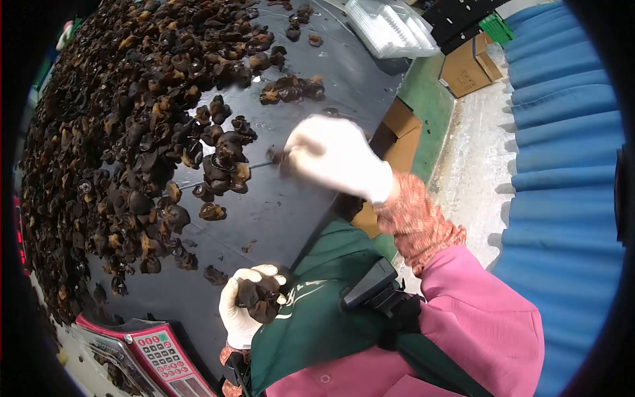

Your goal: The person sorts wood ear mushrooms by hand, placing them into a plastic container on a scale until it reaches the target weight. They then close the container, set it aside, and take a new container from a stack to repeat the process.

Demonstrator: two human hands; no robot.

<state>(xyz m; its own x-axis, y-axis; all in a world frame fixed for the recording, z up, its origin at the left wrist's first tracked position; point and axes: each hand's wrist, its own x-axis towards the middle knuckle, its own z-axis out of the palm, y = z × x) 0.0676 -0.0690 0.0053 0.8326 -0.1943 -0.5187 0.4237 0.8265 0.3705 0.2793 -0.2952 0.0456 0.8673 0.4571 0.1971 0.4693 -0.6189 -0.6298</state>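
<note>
Dark brown, curled fungus-like pieces (139, 126) lie in a wide heap over the dark table (264, 212). My left hand (248, 301), in a white glove, is curled around several dark pieces (261, 298) close to my green apron. Over the table's near edge is my right hand (337, 155), also gloved in white and blurred by motion. Its fingers are bent together, with a dark blurred piece (284, 162) at the fingertips. A small cluster of pieces (291, 89) lies just beyond it.
A red and white keypad device (159, 354) stands at the lower left. Clear plastic trays (390, 30) sit at the table's far end. An open cardboard box (403, 142) is below the table edge, another box (469, 69) on the floor, beside a blue curtain (562, 165).
</note>
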